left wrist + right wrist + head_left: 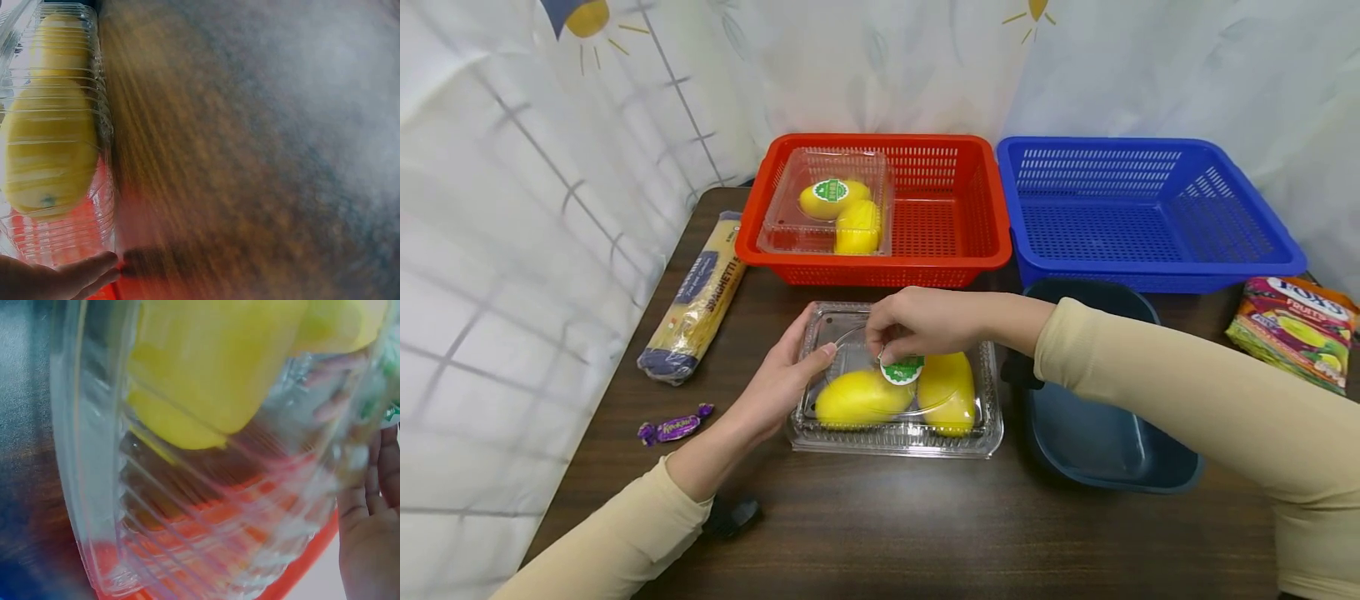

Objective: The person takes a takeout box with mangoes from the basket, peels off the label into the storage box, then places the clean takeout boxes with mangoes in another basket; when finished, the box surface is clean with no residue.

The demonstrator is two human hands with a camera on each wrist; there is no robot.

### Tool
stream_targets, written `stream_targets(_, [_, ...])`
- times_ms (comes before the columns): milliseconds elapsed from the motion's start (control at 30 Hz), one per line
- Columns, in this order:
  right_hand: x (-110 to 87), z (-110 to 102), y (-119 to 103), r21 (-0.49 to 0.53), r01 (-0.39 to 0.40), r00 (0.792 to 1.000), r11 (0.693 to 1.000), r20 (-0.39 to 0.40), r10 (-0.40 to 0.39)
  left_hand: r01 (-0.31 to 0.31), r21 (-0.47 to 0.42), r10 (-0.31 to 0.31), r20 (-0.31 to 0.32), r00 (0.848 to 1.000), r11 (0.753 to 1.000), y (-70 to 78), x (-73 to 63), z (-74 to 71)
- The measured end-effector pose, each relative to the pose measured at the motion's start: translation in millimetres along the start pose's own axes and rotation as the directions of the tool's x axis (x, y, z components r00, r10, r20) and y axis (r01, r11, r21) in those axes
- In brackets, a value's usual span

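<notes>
A clear plastic box (850, 444) with two yellow mangoes (859, 400) inside lies on the table before me. A round green-and-white sticker (901, 372) sits on its lid. My right hand (921, 321) reaches across the top with curled fingers, pinching the sticker at its upper edge. Along the box's left wall my left hand (782, 375) steadies it, the fingers straight and the thumb lying on the lid. In the left wrist view its fingers (87, 272) reach the box's corner. The right palm (372, 550) shows beside the ribbed wall in the right wrist view.
Behind stand a red basket (880, 271) holding another mango box (790, 200) and a blue basket (1157, 279). A dark pan (1105, 442) lies right, near a Fox's candy bag (1292, 329). Spaghetti (696, 300) and a purple-wrapped candy (676, 427) lie left.
</notes>
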State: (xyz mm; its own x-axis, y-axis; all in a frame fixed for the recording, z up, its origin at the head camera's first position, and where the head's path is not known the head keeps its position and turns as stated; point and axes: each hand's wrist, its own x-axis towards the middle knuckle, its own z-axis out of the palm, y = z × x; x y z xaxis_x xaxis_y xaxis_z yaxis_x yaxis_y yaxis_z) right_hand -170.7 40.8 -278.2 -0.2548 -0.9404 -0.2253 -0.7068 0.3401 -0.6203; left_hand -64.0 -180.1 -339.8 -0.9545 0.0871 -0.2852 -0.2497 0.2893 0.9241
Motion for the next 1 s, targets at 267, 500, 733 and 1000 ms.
stream_targets(267, [-4.8, -5, 6, 0.111, -0.016, 0.999, 0.994, -0.041, 0.021, 0.0, 0.002, 0.0, -0.001, 1.0, 1.0, 0.2, -0.9, 0.4])
stream_targets(500, [-13.5, -9, 4, 0.175, -0.008, 0.99, 0.985, -0.135, 0.032, 0.002, 0.001, -0.002, -0.003, 1.0, 1.0, 0.3, -1.2, -0.2])
stream_targets(733, [-50.8, -20, 6, 0.29, -0.066, 0.945, 0.955, -0.29, 0.153, -0.011, -0.034, 0.012, 0.02, 1.0, 0.999, -1.1, -0.9, 0.5])
stream_targets(1000, [-127.3, -30, 30, 0.369, -0.23, 0.811, 0.901, -0.439, 0.387, -0.027, -0.044, 0.028, 0.034, 0.999, 0.999, -1.7, -0.4, -0.4])
